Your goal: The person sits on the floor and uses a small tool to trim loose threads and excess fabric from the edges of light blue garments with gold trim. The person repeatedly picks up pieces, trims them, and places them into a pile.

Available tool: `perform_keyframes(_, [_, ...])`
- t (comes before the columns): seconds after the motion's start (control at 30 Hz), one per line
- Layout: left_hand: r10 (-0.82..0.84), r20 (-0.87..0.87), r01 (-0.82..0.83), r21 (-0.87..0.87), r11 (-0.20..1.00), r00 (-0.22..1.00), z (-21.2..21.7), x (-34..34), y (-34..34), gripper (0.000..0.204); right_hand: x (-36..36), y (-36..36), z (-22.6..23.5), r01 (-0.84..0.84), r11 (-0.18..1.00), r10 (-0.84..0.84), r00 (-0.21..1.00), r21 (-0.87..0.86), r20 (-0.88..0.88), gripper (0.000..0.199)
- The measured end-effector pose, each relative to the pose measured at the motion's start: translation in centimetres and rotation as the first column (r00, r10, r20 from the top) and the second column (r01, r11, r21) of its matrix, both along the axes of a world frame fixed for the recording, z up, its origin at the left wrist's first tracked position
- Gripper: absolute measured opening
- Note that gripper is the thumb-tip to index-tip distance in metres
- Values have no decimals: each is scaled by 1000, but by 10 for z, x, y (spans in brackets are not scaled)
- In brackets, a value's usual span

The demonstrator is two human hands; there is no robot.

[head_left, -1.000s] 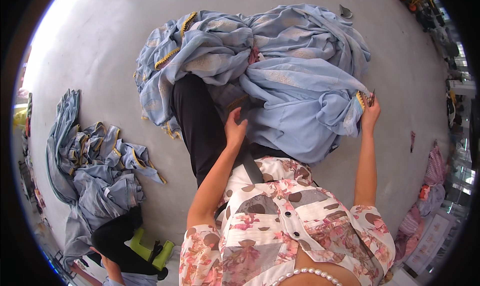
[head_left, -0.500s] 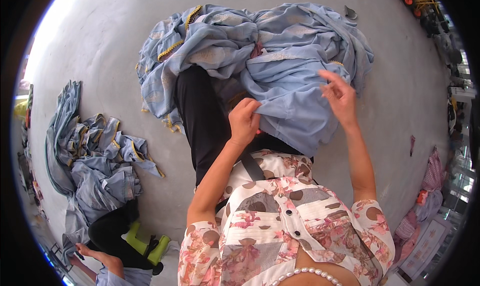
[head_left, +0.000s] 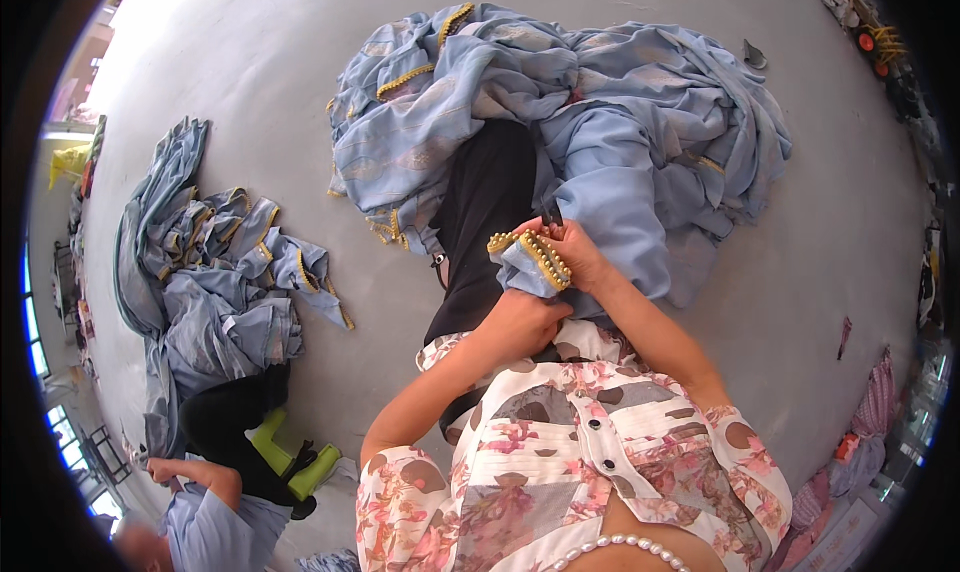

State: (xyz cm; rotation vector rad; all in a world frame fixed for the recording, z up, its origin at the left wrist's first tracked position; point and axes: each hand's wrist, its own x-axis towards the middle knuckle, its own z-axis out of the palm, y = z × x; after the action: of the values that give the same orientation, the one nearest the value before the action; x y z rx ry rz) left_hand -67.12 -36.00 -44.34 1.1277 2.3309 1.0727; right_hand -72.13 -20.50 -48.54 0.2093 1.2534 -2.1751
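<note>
A piece of light blue cloth edged with gold beaded trim (head_left: 545, 262) stands up between my hands, just above my lap. My left hand (head_left: 525, 320) is closed around its lower part. My right hand (head_left: 578, 257) is closed at the trimmed edge, fingers pinched on it. A small dark object (head_left: 551, 212) pokes out past the right fingertips; its kind cannot be made out. In front of me a large heap of blue cloth (head_left: 480, 82) with yellow-gold edging lies over my legs and the grey floor.
To the left, another blue cloth pile (head_left: 225, 302) with gold edging lies by a seated person (head_left: 225, 512) in a blue top, near a lime-green low seat (head_left: 318, 467). Pink checked cloth (head_left: 875, 402) lies at the right edge. A dark scrap (head_left: 754, 55) lies beyond the heap.
My hands have come together over my lap; the gold-trimmed cloth is now held up between them. Previously my left hand pinched plain blue cloth and my right hand hovered apart. The view shifted.
</note>
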Motion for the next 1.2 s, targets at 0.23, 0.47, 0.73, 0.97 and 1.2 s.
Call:
perform_keyframes(0.23, [547,719,-898,275,343,429,-3,27,-58,13,4,-25,18,5,997,3,995,77,-102,20])
perform_keyframes(0.47, [471,806,-916,209,342,359,8,3,-62,37,13,-40,30,111,987,-82,968,113,-236,19])
perform_keyframes(0.73, [696,438,-819,217,532,568,-1,1,-66,22,26,-41,42,193,931,-7,857,310,-515,20])
perform_keyframes(0.97, [170,973,-979,131,155,157,3,-2,-56,20,24,-44,51,252,944,-140,891,215,-431,19])
perform_keyframes(1.2, [-7,988,-981,154,119,154,-6,-1,-55,19,12,-35,72,452,680,205,639,578,-742,27])
